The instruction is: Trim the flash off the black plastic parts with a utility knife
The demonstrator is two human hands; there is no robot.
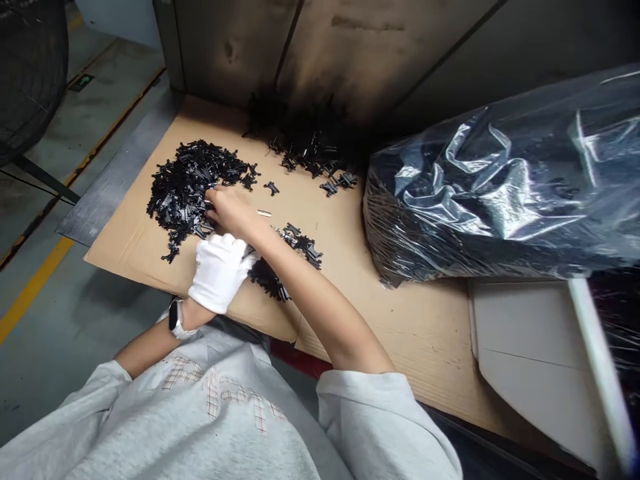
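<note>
1. The bare right hand (pixel 234 213) crosses over from the lower right, its fingertips (pixel 213 197) pinched on a bright metal sliver (pixel 207 202) at the edge of a heap of small black plastic parts (pixel 187 190).
2. The left hand (pixel 217 273) wears a white cotton glove and is curled just below the right hand, its fingers turned away. Whether it grasps anything is hidden, so I cannot tell. A smartwatch (pixel 175 319) sits on that wrist, and a grey sweatshirt (pixel 215 407) covers both upper arms.
3. The heap lies at 10 o'clock from the hands, touching the right fingertips. A loose silver pin (pixel 264 213) lies on the cardboard at 3 o'clock, just past the right hand.
4. Smaller clusters of black parts lie at 3 o'clock (pixel 300 243) and 4 o'clock (pixel 267 280), and a wider scatter (pixel 310 157) sits at 1 o'clock against a stained metal wall (pixel 350 47).
5. All of these rest on a cardboard sheet (pixel 130 257).
6. At 2 to 3 o'clock, a clear plastic bag (pixel 490 193) bulges with dark contents. Further out at 4 o'clock are a white panel (pixel 530 347) and a white pole (pixel 603 373).
7. At 9 to 10 o'clock, beyond the cardboard, a concrete floor (pixel 75 333) carries a yellow line (pixel 35 287).
</note>
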